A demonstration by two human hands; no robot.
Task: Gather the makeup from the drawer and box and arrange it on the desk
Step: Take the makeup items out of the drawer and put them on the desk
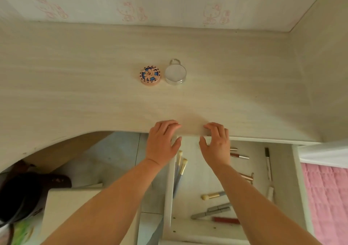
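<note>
Pale wood bench (75,86) is carrying two compacts (150,75); both hands, left hand (162,143) and right hand (216,145), are hovering loosely spread, holding nothing, the drawer (296,178) makeup lying lengthwise just below the right.

Soft diffuse daylight, warm cast, moderately bright, faint shadow on the counter (75,86) ahead of the two hands, small highlight on the silver round case (175,74), strong wide-angle bowing of edges, slight overall softness, dark underexposed corner at lower left
</note>
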